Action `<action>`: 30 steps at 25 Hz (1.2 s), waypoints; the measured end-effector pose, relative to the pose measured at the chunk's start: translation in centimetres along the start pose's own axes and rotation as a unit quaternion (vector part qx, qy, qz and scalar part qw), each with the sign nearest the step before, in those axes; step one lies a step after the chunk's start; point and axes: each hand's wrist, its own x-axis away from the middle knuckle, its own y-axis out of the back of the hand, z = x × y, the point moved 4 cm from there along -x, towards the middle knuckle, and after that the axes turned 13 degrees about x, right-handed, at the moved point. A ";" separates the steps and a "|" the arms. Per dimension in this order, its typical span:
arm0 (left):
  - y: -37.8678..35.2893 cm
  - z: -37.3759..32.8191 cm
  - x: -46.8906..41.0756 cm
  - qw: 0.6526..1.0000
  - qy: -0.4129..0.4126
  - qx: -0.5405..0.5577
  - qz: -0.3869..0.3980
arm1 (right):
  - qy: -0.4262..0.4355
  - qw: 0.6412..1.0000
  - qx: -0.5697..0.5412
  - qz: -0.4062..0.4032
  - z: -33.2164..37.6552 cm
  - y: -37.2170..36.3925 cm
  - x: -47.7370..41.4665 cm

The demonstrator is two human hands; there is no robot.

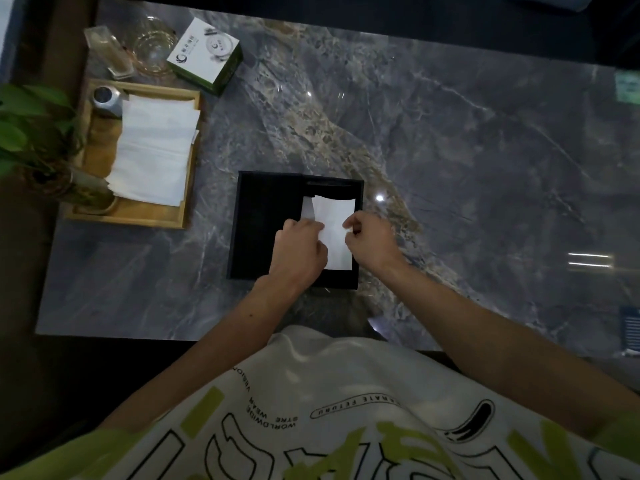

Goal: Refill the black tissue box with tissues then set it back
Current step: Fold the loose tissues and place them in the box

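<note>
The black tissue box (258,223) lies open on the marble table, its lid to the left and its tray to the right. White tissues (334,216) lie in the right part of the box. My left hand (301,251) rests on the tissues' left edge with the fingers curled on them. My right hand (369,237) pinches the tissues' right edge. A stack of white tissues (156,147) lies in a wooden tray (138,216) at the left.
A small metal tin (105,98) stands in the wooden tray. Behind it are a glass bowl (154,43), a clear container (104,46) and a white and green carton (206,53). A potted plant (34,133) is at the left edge.
</note>
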 end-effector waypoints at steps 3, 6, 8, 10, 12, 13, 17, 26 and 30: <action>-0.5 -0.4 -0.5 0.991 -0.018 -0.128 0.045 | 0.051 0.992 0.110 0.023 0.6 -0.3 -0.3; -0.9 -0.3 -0.8 0.976 -0.034 -0.199 0.079 | 0.111 0.966 0.226 0.060 1.3 -0.5 -0.7; -1.3 0.0 -0.8 0.965 -0.035 -0.242 0.098 | 0.130 0.946 0.282 0.092 1.5 -0.8 -1.0; -1.7 0.3 -0.7 0.955 -0.033 -0.272 0.116 | 0.148 0.927 0.326 0.109 1.7 -0.9 -1.3; -2.0 0.6 -0.7 0.946 -0.036 -0.296 0.126 | 0.165 0.916 0.350 0.111 1.8 -0.9 -1.5; -2.0 0.7 -0.7 0.943 -0.039 -0.305 0.129 | 0.172 0.911 0.357 0.112 1.7 -0.8 -1.6; -2.3 0.7 -0.3 0.937 -0.041 -0.315 0.142 | 0.188 0.905 0.362 0.120 1.3 -1.0 -1.9; -3.7 0.1 0.1 0.926 -0.061 -0.331 0.169 | 0.294 0.854 0.426 0.045 1.8 -0.8 0.0; -4.2 0.3 -0.7 0.917 -0.050 -0.342 0.197 | 0.327 0.804 0.493 0.059 2.1 -1.4 -0.1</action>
